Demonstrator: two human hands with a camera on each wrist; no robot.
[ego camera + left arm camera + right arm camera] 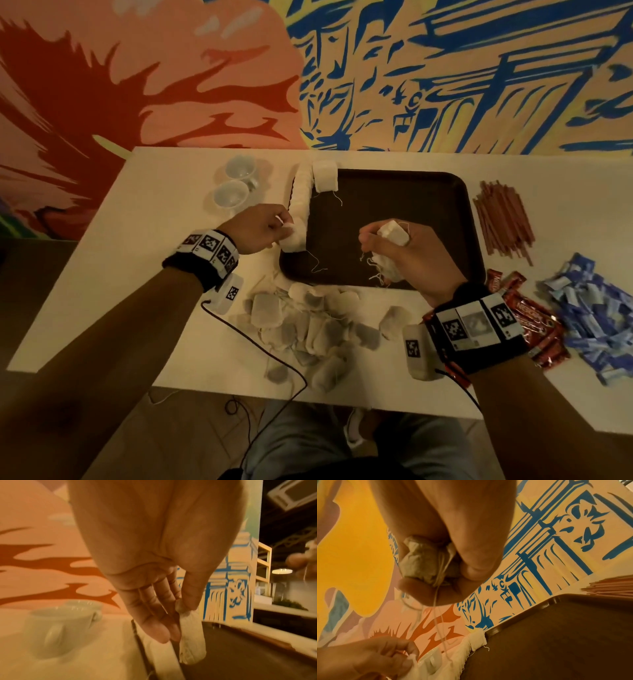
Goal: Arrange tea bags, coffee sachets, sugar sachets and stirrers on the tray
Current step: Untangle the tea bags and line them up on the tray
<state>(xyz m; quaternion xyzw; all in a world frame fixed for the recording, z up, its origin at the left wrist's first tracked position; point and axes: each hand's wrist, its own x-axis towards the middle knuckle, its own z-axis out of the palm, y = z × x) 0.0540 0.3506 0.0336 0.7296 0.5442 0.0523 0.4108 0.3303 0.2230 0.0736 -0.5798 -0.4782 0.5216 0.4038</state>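
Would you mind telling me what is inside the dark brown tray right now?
Inside the dark brown tray, a row of white tea bags lines its left edge, with loose strings beside it. The right hand, clutching more tea bags, covers part of the tray floor.

A white table (144, 260) stands pushed against a wall covered by a large painted mural (308, 68). The mural's left part shows peach, orange and dark red flame-like shapes; its right part shows blue line drawings on a pale yellow ground. The light is warm and dim. Below the table's near edge, a tiled floor (191, 411) shows. In the left wrist view, far to the right, pale open shelving (264, 566) stands beside a dark ceiling area with a round lit lamp (282, 571) and a white ceiling unit (291, 494).
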